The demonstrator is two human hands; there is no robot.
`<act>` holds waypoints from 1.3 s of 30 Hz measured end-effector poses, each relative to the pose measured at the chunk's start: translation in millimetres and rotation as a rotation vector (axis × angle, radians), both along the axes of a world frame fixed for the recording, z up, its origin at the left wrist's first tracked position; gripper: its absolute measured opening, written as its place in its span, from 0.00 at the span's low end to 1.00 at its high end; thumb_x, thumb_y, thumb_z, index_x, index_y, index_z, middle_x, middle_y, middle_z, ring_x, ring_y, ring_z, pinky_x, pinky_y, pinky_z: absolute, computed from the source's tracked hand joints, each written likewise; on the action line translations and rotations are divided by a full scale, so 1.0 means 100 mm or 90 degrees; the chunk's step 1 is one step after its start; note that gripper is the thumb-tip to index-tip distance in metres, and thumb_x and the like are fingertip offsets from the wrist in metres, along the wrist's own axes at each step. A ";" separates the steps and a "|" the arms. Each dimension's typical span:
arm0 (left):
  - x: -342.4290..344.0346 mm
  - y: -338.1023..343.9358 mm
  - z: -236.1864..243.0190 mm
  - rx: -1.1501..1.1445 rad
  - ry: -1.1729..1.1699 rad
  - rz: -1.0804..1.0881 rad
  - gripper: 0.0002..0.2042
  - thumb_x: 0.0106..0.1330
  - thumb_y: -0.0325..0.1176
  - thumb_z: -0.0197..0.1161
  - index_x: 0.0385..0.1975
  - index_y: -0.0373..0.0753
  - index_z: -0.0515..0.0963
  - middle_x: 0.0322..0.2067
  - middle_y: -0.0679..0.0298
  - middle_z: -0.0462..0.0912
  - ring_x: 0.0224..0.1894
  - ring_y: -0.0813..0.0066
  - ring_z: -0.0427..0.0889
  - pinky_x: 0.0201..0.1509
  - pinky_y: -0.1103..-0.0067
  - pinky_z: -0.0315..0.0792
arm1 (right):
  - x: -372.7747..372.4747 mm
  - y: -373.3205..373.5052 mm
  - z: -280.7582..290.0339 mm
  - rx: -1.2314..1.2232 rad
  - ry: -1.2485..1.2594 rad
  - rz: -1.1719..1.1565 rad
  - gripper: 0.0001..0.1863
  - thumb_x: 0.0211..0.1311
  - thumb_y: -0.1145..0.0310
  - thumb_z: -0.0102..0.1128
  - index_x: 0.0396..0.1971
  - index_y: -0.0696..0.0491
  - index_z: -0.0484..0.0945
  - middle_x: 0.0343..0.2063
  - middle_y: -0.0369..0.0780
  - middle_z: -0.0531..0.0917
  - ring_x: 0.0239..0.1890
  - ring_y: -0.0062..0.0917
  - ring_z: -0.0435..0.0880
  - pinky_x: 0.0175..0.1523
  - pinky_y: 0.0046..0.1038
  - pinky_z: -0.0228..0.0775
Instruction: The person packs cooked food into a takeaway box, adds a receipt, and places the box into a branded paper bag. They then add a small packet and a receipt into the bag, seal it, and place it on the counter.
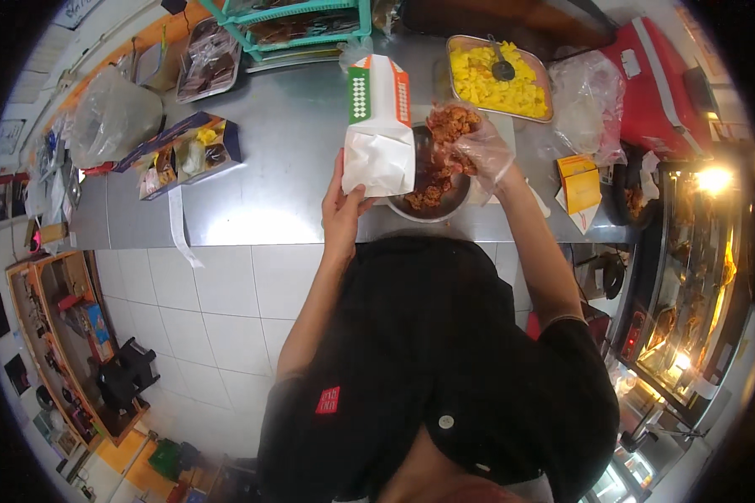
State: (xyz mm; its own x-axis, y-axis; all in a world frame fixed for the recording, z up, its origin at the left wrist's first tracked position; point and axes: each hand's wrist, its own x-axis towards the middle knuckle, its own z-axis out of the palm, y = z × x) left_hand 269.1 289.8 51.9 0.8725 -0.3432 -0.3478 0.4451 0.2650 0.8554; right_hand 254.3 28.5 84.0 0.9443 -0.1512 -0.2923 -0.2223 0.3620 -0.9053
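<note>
My left hand [341,210] grips a white paper carton [378,159] with green and orange side panels, held upright at the middle of the view. In a clear plastic glove, my right hand [486,151] is closed around a clump of fried chicken pieces [453,126] just right of the carton. Under it is a metal bowl [449,207] with more fried pieces [424,199] inside, partly hidden by the carton and my hand.
Steel counter [277,201]; open box of food [184,159] and plastic bag [122,109] left; trays [205,63] and teal racks [294,50] behind. A yellow-food tray [486,80], red bag [654,105], yellow carton [579,184] and lit display case [679,277] are right.
</note>
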 end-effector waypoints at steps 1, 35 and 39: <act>0.00 -0.05 -0.01 -0.013 -0.015 -0.009 0.32 0.69 0.22 0.49 0.74 0.45 0.54 0.65 0.56 0.69 0.61 0.63 0.76 0.59 0.67 0.79 | 0.03 0.11 0.17 0.017 -0.015 -0.020 0.29 0.53 0.83 0.62 0.58 0.51 0.72 0.37 0.39 0.83 0.29 0.19 0.81 0.32 0.21 0.76; 0.07 0.01 -0.16 -0.251 0.065 0.012 0.38 0.61 0.24 0.52 0.75 0.40 0.49 0.66 0.54 0.67 0.64 0.55 0.73 0.61 0.61 0.78 | -0.02 0.07 0.69 -0.098 -0.204 0.061 0.11 0.69 0.77 0.57 0.49 0.58 0.76 0.49 0.42 0.82 0.46 0.24 0.84 0.48 0.25 0.81; 0.23 0.34 -0.24 -0.177 0.016 0.068 0.39 0.60 0.28 0.55 0.75 0.40 0.50 0.66 0.54 0.67 0.64 0.55 0.73 0.61 0.60 0.76 | -0.08 -0.04 -0.02 -0.320 0.004 0.162 0.19 0.65 0.70 0.64 0.55 0.53 0.74 0.52 0.44 0.80 0.49 0.29 0.83 0.46 0.33 0.82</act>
